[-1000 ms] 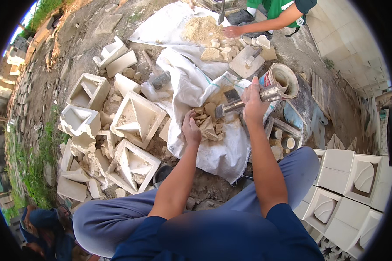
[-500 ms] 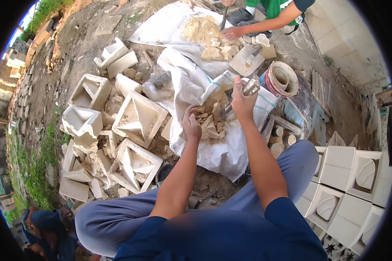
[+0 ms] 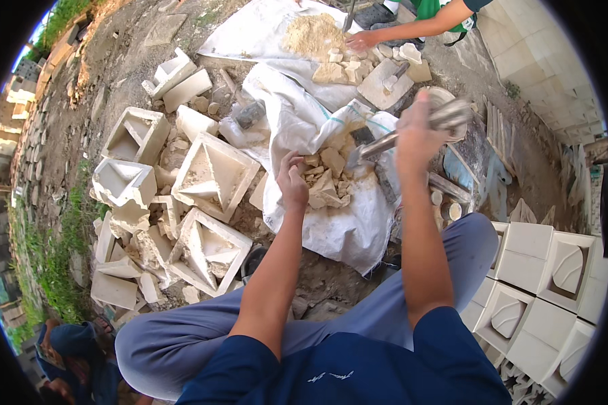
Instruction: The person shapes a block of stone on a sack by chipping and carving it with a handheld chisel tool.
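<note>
My right hand (image 3: 419, 138), smeared by motion, grips a metal hammer (image 3: 380, 144). Its narrower end slants down left over the rubble, while its thick end juts out right of the fist, blurred. Broken pale stone chunks (image 3: 325, 190) lie heaped on a white woven sack (image 3: 344, 239) in front of me. At the heap's left edge is my left hand (image 3: 292, 182), fingers slightly bent and apart, holding nothing that I can see. A dark block (image 3: 362, 136) sits on the sack behind the chunks, close to the hammer.
Hollow pale blocks (image 3: 216, 179), several of them broken, are piled on the left. Another hammer (image 3: 248, 113) lies beyond the sack. A co-worker's hand (image 3: 363, 40) rests near stone pieces at the far side. A bucket (image 3: 458, 125) stands right, and stacked blocks (image 3: 525, 251) fill the near right.
My right hand has moved right and slightly toward me, swinging the hammer flatter, its narrow end now out over the chunks. My left hand has shifted slightly left. The co-worker's hand has moved slightly.
</note>
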Available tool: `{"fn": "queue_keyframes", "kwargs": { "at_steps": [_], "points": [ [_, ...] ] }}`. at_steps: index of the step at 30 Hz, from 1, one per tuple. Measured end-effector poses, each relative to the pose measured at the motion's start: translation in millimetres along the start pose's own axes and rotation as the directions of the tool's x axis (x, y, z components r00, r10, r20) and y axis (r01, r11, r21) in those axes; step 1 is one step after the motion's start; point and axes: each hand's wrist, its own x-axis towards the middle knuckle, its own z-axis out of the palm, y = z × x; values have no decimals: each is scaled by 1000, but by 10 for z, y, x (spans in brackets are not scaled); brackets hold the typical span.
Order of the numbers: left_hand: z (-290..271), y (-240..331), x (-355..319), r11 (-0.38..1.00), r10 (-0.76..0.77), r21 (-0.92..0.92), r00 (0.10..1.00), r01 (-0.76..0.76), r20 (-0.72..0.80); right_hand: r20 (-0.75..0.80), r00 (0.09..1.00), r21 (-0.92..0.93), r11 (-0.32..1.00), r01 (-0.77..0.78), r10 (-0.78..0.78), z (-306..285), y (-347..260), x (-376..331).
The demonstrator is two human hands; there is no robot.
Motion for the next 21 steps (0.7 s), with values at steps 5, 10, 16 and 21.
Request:
{"fn": "queue_keyframes", "kwargs": {
  "at_steps": [5,10,16,21],
  "points": [
    [53,52,81,1000,13,27,1000,-14,25,145,976,-50,987,-156,162,-350,571,-104],
    [27,32,131,999,-27,-32,1000,27,8,124,991,-22,998,-53,56,-228,211,-52],
    [-30,-64,98,999,-28,26,999,27,45,120,991,6,998,60,-61,17,-394,-10],
    [-21,-31,108,997,-40,-62,999,40,1,162,964,-365,895,258,-212,-445,879,-121]
  ]
}}
